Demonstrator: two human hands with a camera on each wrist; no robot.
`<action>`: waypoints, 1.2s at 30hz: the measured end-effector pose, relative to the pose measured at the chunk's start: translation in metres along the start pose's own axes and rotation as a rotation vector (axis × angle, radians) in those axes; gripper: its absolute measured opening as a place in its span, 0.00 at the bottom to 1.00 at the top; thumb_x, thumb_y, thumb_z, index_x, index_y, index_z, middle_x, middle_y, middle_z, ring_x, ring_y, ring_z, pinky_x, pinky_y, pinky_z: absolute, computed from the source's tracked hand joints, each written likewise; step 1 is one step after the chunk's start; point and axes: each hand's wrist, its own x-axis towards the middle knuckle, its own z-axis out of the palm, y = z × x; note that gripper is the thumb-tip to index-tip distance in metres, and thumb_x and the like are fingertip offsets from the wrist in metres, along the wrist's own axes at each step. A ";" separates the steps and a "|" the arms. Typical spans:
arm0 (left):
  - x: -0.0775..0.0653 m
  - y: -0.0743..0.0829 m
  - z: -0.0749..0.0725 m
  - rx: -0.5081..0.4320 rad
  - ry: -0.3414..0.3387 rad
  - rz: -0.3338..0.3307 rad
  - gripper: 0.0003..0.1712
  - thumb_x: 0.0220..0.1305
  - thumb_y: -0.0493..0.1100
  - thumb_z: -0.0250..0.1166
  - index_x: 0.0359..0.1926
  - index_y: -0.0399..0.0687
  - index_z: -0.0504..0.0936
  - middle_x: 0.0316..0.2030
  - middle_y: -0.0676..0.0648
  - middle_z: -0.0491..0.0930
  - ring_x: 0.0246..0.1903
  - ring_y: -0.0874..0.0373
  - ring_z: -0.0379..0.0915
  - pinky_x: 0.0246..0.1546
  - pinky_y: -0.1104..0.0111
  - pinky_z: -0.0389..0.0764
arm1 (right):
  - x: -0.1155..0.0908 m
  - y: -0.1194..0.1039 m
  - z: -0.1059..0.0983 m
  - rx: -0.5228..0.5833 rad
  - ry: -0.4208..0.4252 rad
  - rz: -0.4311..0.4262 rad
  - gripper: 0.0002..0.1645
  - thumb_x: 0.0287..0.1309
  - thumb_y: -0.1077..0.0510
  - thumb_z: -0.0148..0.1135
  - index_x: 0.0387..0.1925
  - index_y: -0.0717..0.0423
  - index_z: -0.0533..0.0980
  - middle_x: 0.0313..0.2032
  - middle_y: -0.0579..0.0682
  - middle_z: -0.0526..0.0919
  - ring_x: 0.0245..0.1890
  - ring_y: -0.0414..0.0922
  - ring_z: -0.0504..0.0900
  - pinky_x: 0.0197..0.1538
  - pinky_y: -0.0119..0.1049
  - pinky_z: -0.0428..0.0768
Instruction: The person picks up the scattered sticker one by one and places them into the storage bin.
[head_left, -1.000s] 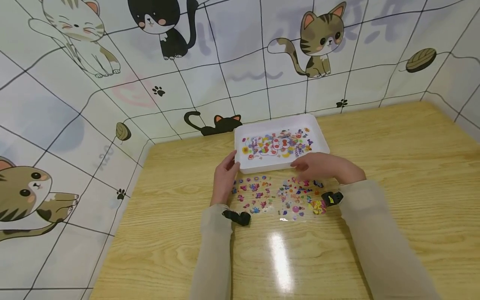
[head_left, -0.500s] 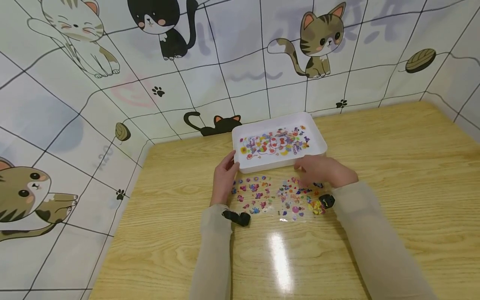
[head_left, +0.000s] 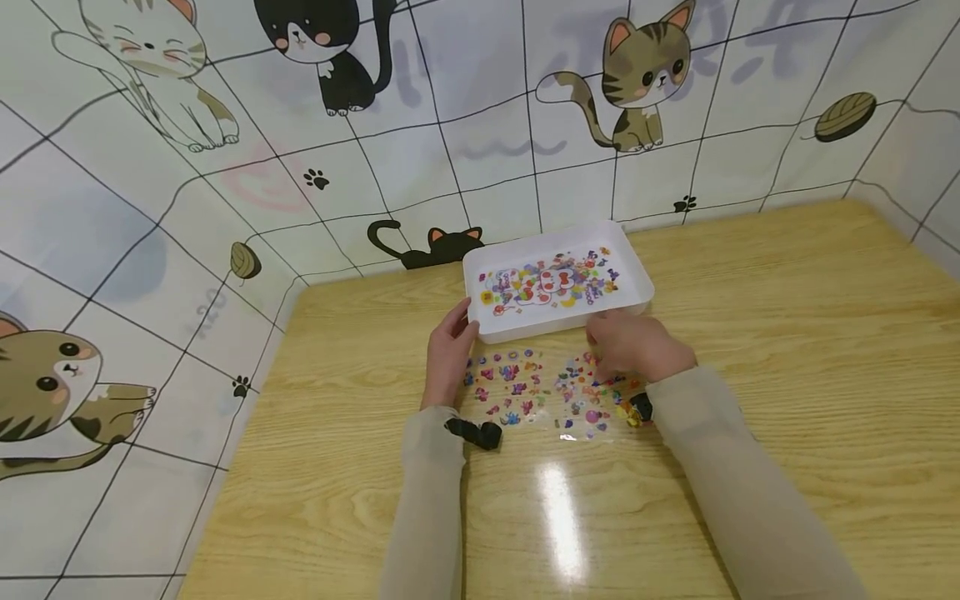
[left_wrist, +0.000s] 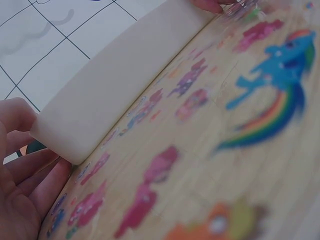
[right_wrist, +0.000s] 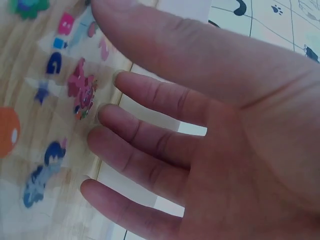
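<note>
A white shallow tray (head_left: 525,332) with colourful cartoon pictures on its bottom stands against the back wall. My left hand (head_left: 448,352) is at its near left corner, thumb at the front and fingers along the side. In the left wrist view the fingers (left_wrist: 47,187) hold this corner low, close to the table. My right hand (head_left: 637,343) is at the right part of the tray's front wall. In the right wrist view its fingers (right_wrist: 135,155) are spread and fairly straight, tips at the wall's lower edge. Clear sheets of small cartoon stickers (head_left: 517,388) lie just before the tray, partly under the right hand.
The wooden table (head_left: 337,500) carries a bright light reflection near the front. A wall (head_left: 495,158) with printed cats and grid lines runs behind the tray and along the left. Black wrist straps (head_left: 476,433) sit at both cuffs.
The tray has shifted slightly back and to the left. My right hand has moved left along its front wall, while the left hand stays at the corner.
</note>
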 end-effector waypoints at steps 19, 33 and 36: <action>-0.005 0.013 -0.003 -0.007 -0.034 -0.021 0.25 0.63 0.46 0.54 0.62 0.58 0.66 0.60 0.54 0.65 0.56 0.58 0.62 0.55 0.64 0.65 | 0.003 0.002 0.002 0.036 -0.002 -0.016 0.22 0.36 0.55 0.73 0.34 0.54 0.71 0.29 0.46 0.72 0.29 0.45 0.68 0.27 0.37 0.68; -0.002 0.001 0.000 0.007 -0.008 0.004 0.23 0.62 0.48 0.55 0.59 0.67 0.67 0.57 0.61 0.66 0.55 0.63 0.63 0.55 0.65 0.65 | 0.009 0.009 0.004 0.200 -0.080 -0.049 0.11 0.44 0.57 0.68 0.29 0.56 0.74 0.25 0.47 0.74 0.24 0.43 0.69 0.26 0.34 0.69; -0.001 0.002 0.000 0.008 -0.008 -0.001 0.23 0.62 0.49 0.55 0.59 0.67 0.67 0.57 0.61 0.66 0.55 0.63 0.63 0.55 0.65 0.65 | 0.011 0.011 0.004 0.241 -0.070 -0.079 0.07 0.48 0.56 0.64 0.26 0.54 0.74 0.23 0.46 0.73 0.22 0.42 0.68 0.24 0.33 0.67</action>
